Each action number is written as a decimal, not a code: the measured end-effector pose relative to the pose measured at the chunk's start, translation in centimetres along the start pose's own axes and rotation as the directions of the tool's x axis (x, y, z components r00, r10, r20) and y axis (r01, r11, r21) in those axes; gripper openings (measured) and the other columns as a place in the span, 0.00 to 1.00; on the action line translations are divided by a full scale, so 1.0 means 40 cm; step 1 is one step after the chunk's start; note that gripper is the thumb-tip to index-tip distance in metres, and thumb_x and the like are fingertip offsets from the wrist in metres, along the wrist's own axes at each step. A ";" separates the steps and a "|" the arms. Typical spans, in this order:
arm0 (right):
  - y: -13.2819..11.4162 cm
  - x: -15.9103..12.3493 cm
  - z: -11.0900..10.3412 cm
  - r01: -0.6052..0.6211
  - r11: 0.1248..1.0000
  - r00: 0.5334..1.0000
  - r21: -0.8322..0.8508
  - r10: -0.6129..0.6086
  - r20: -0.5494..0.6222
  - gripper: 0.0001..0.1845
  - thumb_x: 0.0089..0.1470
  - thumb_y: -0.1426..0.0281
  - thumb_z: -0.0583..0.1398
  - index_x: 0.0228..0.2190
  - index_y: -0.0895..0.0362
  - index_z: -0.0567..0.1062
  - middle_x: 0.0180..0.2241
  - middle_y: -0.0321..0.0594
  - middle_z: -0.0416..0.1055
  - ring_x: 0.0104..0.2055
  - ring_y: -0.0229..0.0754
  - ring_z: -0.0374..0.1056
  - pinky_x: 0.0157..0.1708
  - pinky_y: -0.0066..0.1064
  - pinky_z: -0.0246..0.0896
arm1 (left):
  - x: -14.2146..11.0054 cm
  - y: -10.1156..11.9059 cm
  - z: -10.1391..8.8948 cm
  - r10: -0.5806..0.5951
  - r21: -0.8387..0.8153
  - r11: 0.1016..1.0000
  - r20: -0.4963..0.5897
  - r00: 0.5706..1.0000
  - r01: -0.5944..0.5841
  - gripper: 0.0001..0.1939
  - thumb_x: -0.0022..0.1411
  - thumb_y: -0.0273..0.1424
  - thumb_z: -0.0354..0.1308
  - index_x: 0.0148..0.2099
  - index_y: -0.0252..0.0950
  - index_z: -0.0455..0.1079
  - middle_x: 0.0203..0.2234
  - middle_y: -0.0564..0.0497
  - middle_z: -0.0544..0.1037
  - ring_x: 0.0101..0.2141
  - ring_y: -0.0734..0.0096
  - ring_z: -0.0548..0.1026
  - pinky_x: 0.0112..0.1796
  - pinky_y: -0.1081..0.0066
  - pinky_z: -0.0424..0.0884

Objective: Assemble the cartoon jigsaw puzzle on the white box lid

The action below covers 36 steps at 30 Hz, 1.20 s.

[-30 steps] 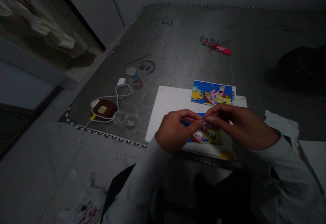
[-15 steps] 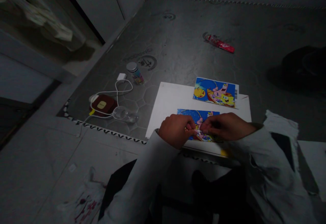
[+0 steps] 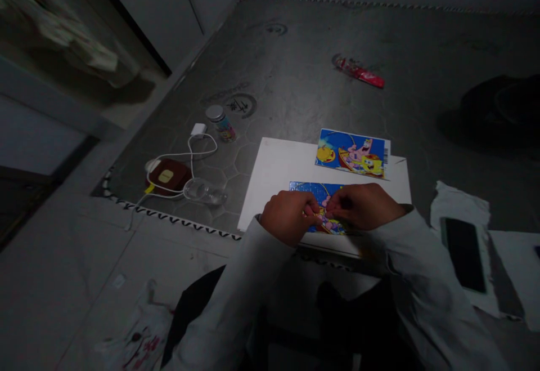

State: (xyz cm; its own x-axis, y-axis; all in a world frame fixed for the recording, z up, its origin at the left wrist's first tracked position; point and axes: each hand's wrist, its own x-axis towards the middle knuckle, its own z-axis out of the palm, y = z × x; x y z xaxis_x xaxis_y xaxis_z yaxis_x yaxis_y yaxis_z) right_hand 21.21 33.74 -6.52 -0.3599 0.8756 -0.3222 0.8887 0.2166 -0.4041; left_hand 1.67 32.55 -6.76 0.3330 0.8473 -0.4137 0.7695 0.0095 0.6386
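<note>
A shiny cartoon picture [image 3: 297,186], which looks like a jigsaw puzzle, lies on a white board [image 3: 274,162]. My left hand [image 3: 290,216] rests over its left part, thumb and fingertips pinched together. From the right, my right hand [image 3: 365,205] reaches over the same picture with its fingers closed, fingertips close to those of the left. Whatever is between the fingertips is too small and dark to make out. Behind both hands a flat card [image 3: 352,153] with a matching cartoon design and a barcode lies on the board.
Left of the board are a small capped jar [image 3: 221,123], a white charger [image 3: 198,130] with cable, a brown box [image 3: 169,177] and a clear bottle [image 3: 206,192]. At right, a phone [image 3: 464,253] lies on white material. A red wrapper [image 3: 360,72] lies farther back.
My right hand has moved left, closer to my left hand over the picture. More of the phone shows beside my right sleeve. The view has shifted slightly.
</note>
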 end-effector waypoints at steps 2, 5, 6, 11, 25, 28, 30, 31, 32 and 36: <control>-0.003 0.000 -0.002 -0.012 1.000 1.000 -0.015 0.012 0.001 0.02 0.48 0.68 0.68 0.26 0.49 0.82 0.24 0.30 0.79 0.26 0.37 0.73 0.26 0.27 0.58 | -0.002 0.004 -0.002 0.000 0.018 1.000 0.008 1.000 0.000 0.06 0.57 0.32 0.70 0.39 0.44 0.81 0.33 0.56 0.85 0.38 0.64 0.81 0.40 0.68 0.72; 0.001 -0.007 -0.015 -0.004 1.000 1.000 -0.007 0.004 0.029 0.04 0.51 0.68 0.66 0.27 0.48 0.83 0.25 0.30 0.80 0.27 0.38 0.74 0.27 0.28 0.59 | -0.006 0.011 -0.007 -0.008 0.045 0.999 0.017 1.000 0.007 0.05 0.58 0.32 0.69 0.39 0.44 0.81 0.34 0.55 0.85 0.39 0.63 0.81 0.40 0.67 0.72; 0.005 -0.010 -0.020 0.001 1.000 0.999 0.002 -0.001 0.033 0.04 0.52 0.68 0.66 0.28 0.48 0.83 0.25 0.30 0.80 0.28 0.38 0.75 0.28 0.28 0.59 | -0.007 0.012 -0.008 -0.009 0.050 0.999 0.015 1.000 0.008 0.05 0.59 0.32 0.68 0.39 0.44 0.81 0.34 0.55 0.85 0.39 0.63 0.81 0.41 0.67 0.72; 0.009 -0.018 -0.029 -0.001 1.000 1.000 0.013 0.001 -0.005 0.03 0.52 0.67 0.67 0.28 0.49 0.83 0.26 0.31 0.80 0.28 0.38 0.74 0.29 0.28 0.60 | -0.015 0.014 -0.008 0.002 0.061 0.998 0.006 1.000 -0.003 0.05 0.59 0.35 0.68 0.39 0.45 0.81 0.35 0.55 0.85 0.40 0.62 0.81 0.42 0.66 0.73; 0.166 -0.094 -0.104 -0.200 0.979 0.955 0.047 0.206 -0.214 0.39 0.66 0.42 0.46 0.24 0.52 0.82 0.17 0.38 0.74 0.21 0.42 0.70 0.25 0.33 0.59 | -0.040 -0.078 -0.089 0.100 0.052 0.995 -0.357 0.929 -0.087 0.16 0.74 0.30 0.50 0.55 0.38 0.77 0.27 0.54 0.84 0.30 0.70 0.81 0.40 0.72 0.74; 0.165 -0.124 -0.101 -0.221 0.974 0.947 0.038 0.224 -0.229 0.37 0.67 0.47 0.45 0.22 0.51 0.80 0.20 0.38 0.76 0.23 0.43 0.72 0.28 0.34 0.62 | -0.090 -0.132 -0.128 0.079 -0.001 0.996 -0.431 0.899 -0.089 0.25 0.69 0.22 0.47 0.66 0.37 0.68 0.32 0.52 0.86 0.24 0.76 0.78 0.37 0.74 0.75; 0.164 -0.147 -0.078 -0.151 0.986 0.963 0.067 0.163 -0.217 0.32 0.68 0.52 0.46 0.26 0.51 0.82 0.23 0.38 0.78 0.26 0.43 0.74 0.31 0.34 0.67 | -0.139 -0.165 -0.129 0.054 -0.039 0.996 -0.452 0.890 -0.080 0.30 0.65 0.19 0.47 0.68 0.37 0.65 0.37 0.51 0.86 0.21 0.79 0.75 0.34 0.76 0.75; 0.168 -0.158 -0.059 -0.057 0.996 0.970 0.064 0.070 -0.235 0.27 0.67 0.57 0.48 0.31 0.50 0.83 0.29 0.39 0.81 0.32 0.44 0.77 0.35 0.35 0.70 | -0.165 -0.179 -0.118 0.053 -0.049 0.995 -0.455 0.889 -0.084 0.32 0.63 0.18 0.46 0.68 0.38 0.65 0.40 0.50 0.86 0.21 0.80 0.74 0.33 0.76 0.75; 0.176 -0.170 -0.035 0.054 0.998 0.962 0.036 -0.043 -0.270 0.21 0.65 0.61 0.51 0.39 0.50 0.84 0.37 0.40 0.83 0.39 0.45 0.78 0.39 0.35 0.72 | -0.191 -0.192 -0.100 0.052 -0.043 0.996 -0.477 0.877 -0.082 0.34 0.61 0.17 0.46 0.67 0.39 0.66 0.42 0.50 0.85 0.22 0.80 0.74 0.34 0.75 0.76; 0.204 -0.217 0.098 0.078 0.990 0.867 -0.113 -0.124 -0.483 0.25 0.58 0.72 0.52 0.53 0.52 0.79 0.52 0.47 0.78 0.53 0.48 0.75 0.52 0.42 0.72 | -0.285 -0.238 0.021 0.092 0.040 0.996 -0.584 0.807 -0.085 0.34 0.53 0.13 0.46 0.55 0.42 0.77 0.59 0.48 0.75 0.40 0.71 0.79 0.46 0.68 0.77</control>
State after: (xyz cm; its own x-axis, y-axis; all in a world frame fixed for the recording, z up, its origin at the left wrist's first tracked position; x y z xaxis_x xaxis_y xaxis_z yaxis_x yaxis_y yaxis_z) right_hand 30.45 26.20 -10.39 -0.2847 0.9408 0.1842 0.8843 0.3319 -0.3284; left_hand -9.01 22.35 -8.66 0.0213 0.9944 0.1038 0.7597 -0.0836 0.6449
